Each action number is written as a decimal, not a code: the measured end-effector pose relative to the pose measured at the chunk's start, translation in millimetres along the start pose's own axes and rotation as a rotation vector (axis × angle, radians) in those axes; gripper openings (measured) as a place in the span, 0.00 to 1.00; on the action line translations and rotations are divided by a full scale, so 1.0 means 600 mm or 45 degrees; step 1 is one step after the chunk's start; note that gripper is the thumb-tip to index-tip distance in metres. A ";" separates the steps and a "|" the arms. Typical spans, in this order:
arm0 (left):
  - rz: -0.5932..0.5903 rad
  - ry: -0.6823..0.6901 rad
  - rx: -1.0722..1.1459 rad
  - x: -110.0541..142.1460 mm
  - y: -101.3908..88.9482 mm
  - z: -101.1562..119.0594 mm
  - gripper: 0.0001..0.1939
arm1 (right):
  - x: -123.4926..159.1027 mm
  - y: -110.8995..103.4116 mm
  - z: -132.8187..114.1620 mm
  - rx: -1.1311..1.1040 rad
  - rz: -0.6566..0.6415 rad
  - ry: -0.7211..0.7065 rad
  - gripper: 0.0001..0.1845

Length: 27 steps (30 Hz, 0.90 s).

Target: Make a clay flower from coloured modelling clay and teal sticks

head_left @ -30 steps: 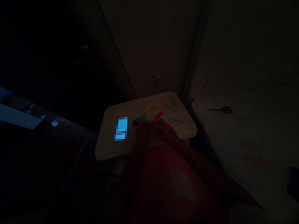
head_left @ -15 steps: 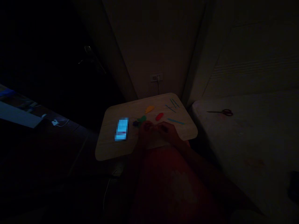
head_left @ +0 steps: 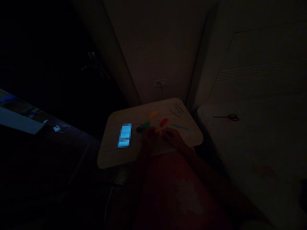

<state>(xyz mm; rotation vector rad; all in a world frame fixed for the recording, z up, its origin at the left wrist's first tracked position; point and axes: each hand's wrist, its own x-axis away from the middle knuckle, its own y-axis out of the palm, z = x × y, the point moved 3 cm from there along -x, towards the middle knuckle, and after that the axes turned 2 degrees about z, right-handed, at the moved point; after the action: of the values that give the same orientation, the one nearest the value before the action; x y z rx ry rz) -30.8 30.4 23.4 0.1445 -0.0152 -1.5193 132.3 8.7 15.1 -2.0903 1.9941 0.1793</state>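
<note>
In dim light my left hand (head_left: 148,134) and my right hand (head_left: 173,135) meet over the near part of a small table. Between their closed fingers is an orange lump of modelling clay (head_left: 158,131), which both hands appear to grip. Just beyond my left hand lie a green lump (head_left: 145,125) and a dark purple lump (head_left: 139,129). Past my right hand rests a red lump (head_left: 164,122), with a yellow-orange lump (head_left: 153,114) farther back. A flat blue stick-like tool (head_left: 180,126) is to the right. Fine finger detail is lost in the dark.
A lit, pixelated phone (head_left: 125,135) lies on the left of the wooden table (head_left: 110,156). Several thin sticks (head_left: 178,108) are at its back right. Scissors (head_left: 226,117) rest on a pale surface (head_left: 242,143) at right. A plugged socket (head_left: 160,82) is on the wall.
The orange clay between my fingers shows more plainly now, with the hands slightly shifted. The whole view has tilted a little, so the table sits lower in the picture.
</note>
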 end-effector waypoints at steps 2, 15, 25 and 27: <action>0.019 -0.007 0.033 -0.001 0.000 -0.002 0.19 | -0.001 0.001 0.000 0.040 -0.002 -0.024 0.13; -0.108 0.035 -0.237 0.008 0.002 0.009 0.09 | 0.002 -0.002 -0.002 0.052 0.021 -0.022 0.14; -0.166 0.053 -0.147 0.007 0.010 0.009 0.11 | 0.001 -0.006 0.005 0.016 0.014 -0.010 0.16; -0.207 0.088 -0.133 0.007 0.014 0.011 0.11 | 0.002 -0.007 0.003 -0.004 -0.013 -0.013 0.17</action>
<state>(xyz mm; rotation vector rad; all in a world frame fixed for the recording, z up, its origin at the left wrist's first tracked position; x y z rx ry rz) -23.1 25.9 30.5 0.1166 0.1338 -1.6726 136.5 7.9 13.6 -2.0972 1.9778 0.1915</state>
